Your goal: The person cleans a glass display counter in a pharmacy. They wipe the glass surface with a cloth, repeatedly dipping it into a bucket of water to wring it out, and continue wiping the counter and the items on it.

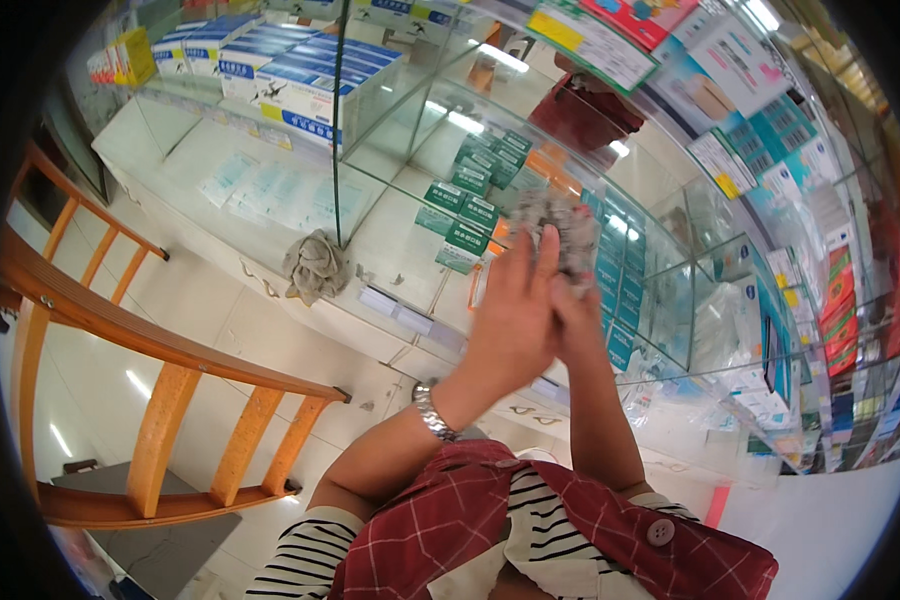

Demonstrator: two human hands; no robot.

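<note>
A crumpled grey cloth (562,225) with reddish specks is pressed between my two hands above the glass display case. My left hand (511,315), with a metal watch on its wrist, lies against the cloth from the left. From the right, my right hand (576,311) holds it, partly hidden behind the left. The cloth is somewhat blurred. A second grey cloth (315,264) lies bunched at the front edge of the case. Small green boxes (465,241) stand inside the case, just left of my hands, and teal boxes (624,292) are stacked to the right.
An orange wooden ladder (165,427) stands at the left. Blue and white boxes (300,75) sit on the glass at the upper left. Flat packets (277,191) lie on the case floor. More cartons (720,75) and glass panes fill the right side.
</note>
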